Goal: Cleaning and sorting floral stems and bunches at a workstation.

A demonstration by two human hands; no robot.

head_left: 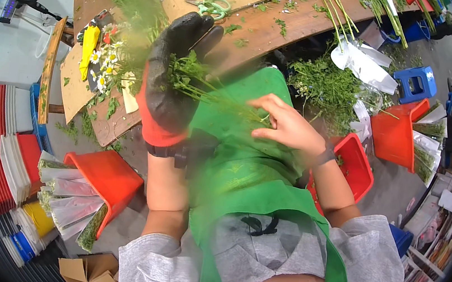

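My left hand [169, 87], in a black-coated work glove with a red cuff, is closed around a bunch of green flower stems [192, 88]. White daisy-like flowers [109, 61] with yellow centres show to the left of the glove, among blurred foliage; which of them belong to the held bunch I cannot tell. The thin stem ends run right, across the green apron [250, 84]. At these ends is my bare right hand [289, 125], its thumb and fingers apart. Motion blur hides whether its fingertips touch a stem.
Green-handled scissors [213, 8] lie on cardboard on the wooden table [258, 52]. A yellow-and-black glove or tool [89, 50] lies at left. Orange buckets with wrapped flowers stand left [109, 181] and right [394, 132]. Cut greenery [322, 83] is heaped beside a red bin [353, 169].
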